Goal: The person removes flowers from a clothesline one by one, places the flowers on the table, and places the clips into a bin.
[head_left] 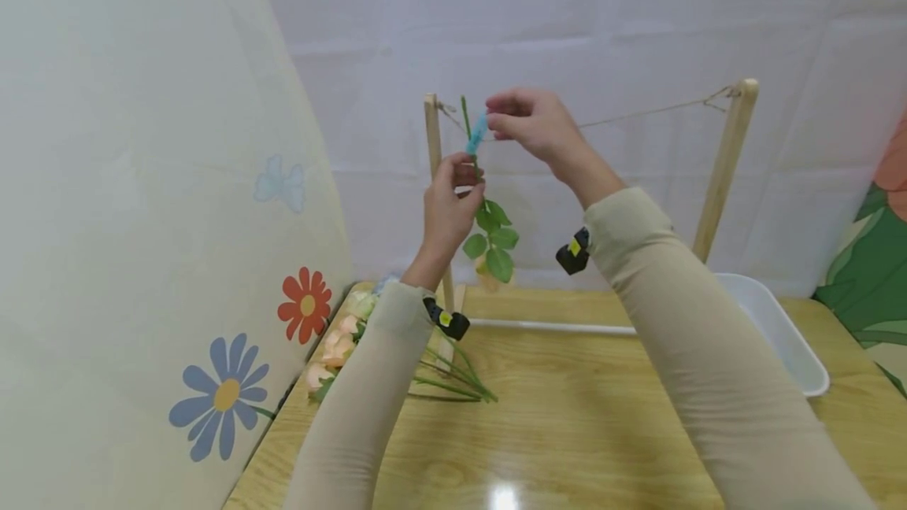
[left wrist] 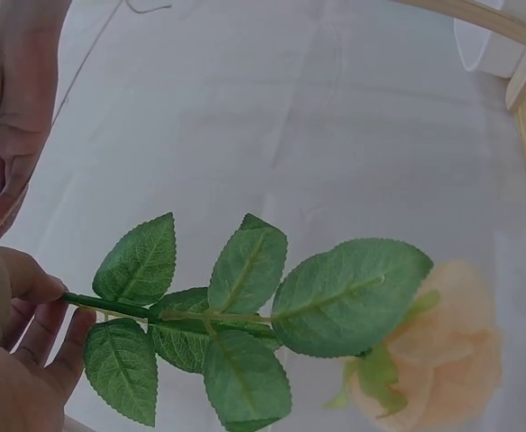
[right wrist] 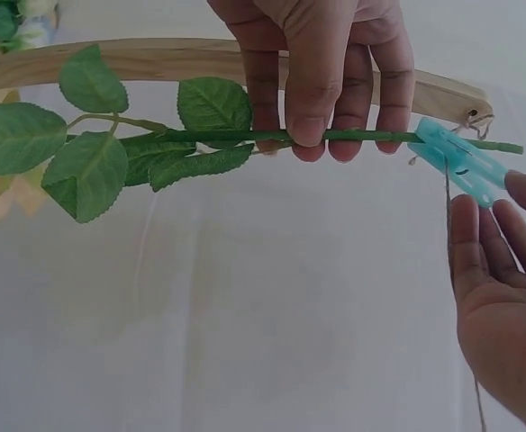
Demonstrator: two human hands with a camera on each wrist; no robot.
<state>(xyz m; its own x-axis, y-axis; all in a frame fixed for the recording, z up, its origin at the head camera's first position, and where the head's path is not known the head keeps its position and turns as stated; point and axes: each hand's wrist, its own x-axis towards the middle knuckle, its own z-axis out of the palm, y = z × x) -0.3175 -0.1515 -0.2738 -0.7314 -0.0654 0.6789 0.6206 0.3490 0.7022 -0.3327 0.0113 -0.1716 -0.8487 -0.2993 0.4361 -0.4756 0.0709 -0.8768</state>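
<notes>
A peach rose [left wrist: 452, 346] with green serrated leaves hangs bloom-down. My left hand [head_left: 451, 199] pinches its green stem [right wrist: 272, 136] near the cut end, fingers along one side and thumb on the other. Just above those fingers, a light blue clothespin [right wrist: 457, 162] sits across the stem at the twine [right wrist: 449, 216]. In the right wrist view, my right hand [right wrist: 515, 261] holds the clothespin's handle end between thumb and fingers. The stem's tip pokes out past the clothespin.
Two wooden posts [head_left: 726, 171] carry the sagging twine between them. More peach and pale flowers [head_left: 338, 345] lie on the wooden table [head_left: 567, 431] at left, stems pointing right. A white tray [head_left: 815, 384] stands at right. White cloth hangs behind.
</notes>
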